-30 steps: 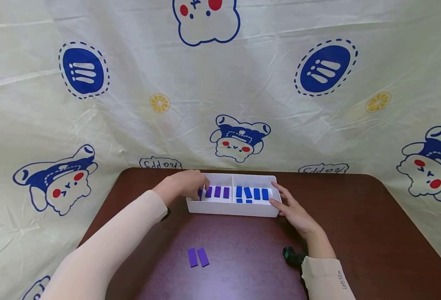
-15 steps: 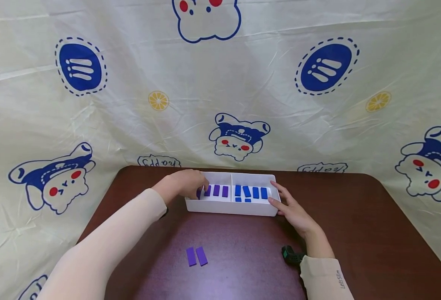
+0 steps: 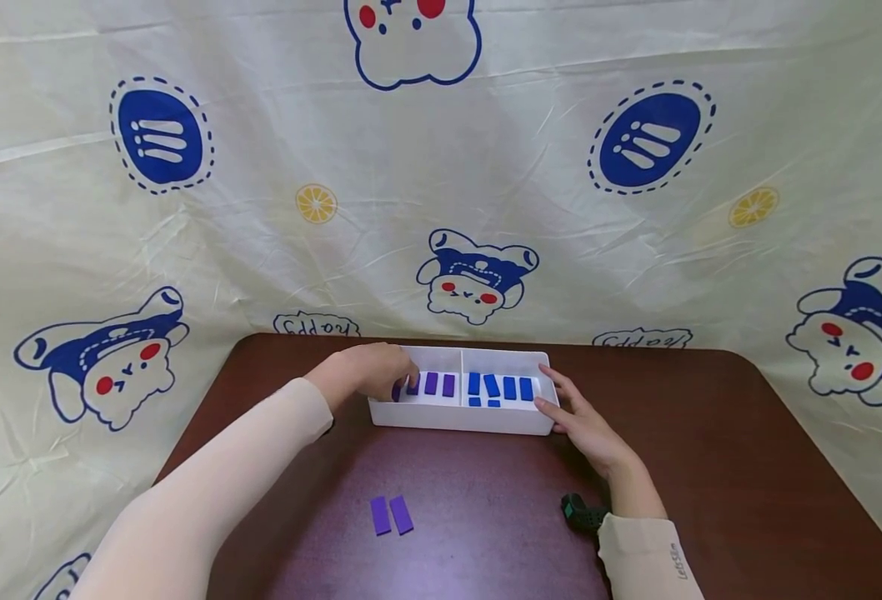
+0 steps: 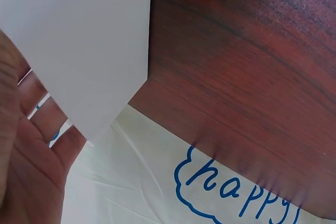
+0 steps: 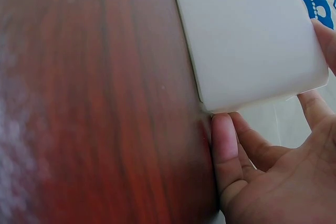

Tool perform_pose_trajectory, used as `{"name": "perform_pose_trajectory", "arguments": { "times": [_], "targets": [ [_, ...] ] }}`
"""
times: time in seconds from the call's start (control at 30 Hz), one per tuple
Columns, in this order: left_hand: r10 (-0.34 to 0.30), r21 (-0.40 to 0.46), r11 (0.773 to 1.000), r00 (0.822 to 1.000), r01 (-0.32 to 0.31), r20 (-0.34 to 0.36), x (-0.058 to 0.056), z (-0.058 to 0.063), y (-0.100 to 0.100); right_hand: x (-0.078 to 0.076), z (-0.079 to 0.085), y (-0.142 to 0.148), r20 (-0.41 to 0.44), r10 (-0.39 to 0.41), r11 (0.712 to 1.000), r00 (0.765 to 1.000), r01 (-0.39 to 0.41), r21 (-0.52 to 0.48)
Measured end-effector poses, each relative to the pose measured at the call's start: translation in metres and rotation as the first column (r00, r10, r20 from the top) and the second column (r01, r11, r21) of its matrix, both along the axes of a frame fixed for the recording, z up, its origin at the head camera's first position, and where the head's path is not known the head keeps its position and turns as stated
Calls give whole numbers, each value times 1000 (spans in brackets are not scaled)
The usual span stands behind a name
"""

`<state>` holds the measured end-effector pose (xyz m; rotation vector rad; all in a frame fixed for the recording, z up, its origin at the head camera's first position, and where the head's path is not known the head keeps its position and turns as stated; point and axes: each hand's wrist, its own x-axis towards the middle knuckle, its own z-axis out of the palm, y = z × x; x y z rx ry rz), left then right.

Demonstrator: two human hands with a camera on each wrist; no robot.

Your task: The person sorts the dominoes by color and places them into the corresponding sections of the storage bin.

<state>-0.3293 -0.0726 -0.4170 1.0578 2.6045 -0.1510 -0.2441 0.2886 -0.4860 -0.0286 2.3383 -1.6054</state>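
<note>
A white two-compartment box [image 3: 463, 418] stands towards the back of the table. My left hand [image 3: 369, 369] reaches over its left end, with thumb and forefinger around a purple strip [image 3: 397, 393] inside; the fingers partly hide that strip. More purple strips [image 3: 431, 383] line up beside it. In the right compartment lie several blue strips [image 3: 510, 388], with two small blue pieces [image 3: 474, 402] in front. My right hand [image 3: 591, 429] holds the box's right end, thumb at the front and fingers behind. Both wrist views show the box's outer wall [image 5: 252, 40] beside the hand.
Two purple strips [image 3: 380, 517] lie side by side on the dark wooden table [image 3: 478, 517], nearer to me than the box. A pale printed sheet [image 3: 381, 275] hangs right behind the table's far edge. Dark bands [image 3: 582, 512] circle the wrists.
</note>
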Motion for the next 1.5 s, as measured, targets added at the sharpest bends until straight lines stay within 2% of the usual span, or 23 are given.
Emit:
{"name": "perform_pose_trajectory", "arguments": {
  "times": [0.33,0.57,1.17,1.4,1.5],
  "targets": [
    [4,-4,1000,1000,-4,-19,1,2,-2,-1,3,-3,-2,1,1000,1000,-1,2],
    [17,7,1000,999,-17,-36,1,-1,-2,-3,3,-3,-10,2,1000,1000,-2,6],
    [2,-8,1000,998,-2,-55,2,-7,1,3,-1,-3,15,-23,1000,1000,23,19],
    [9,-13,1000,999,-10,-49,6,0,-1,3,0,-3,3,-12,1000,1000,12,1],
    [-7,-21,1000,999,6,-48,6,4,-2,3,2,-3,-1,-6,1000,1000,6,7]
  ]
}}
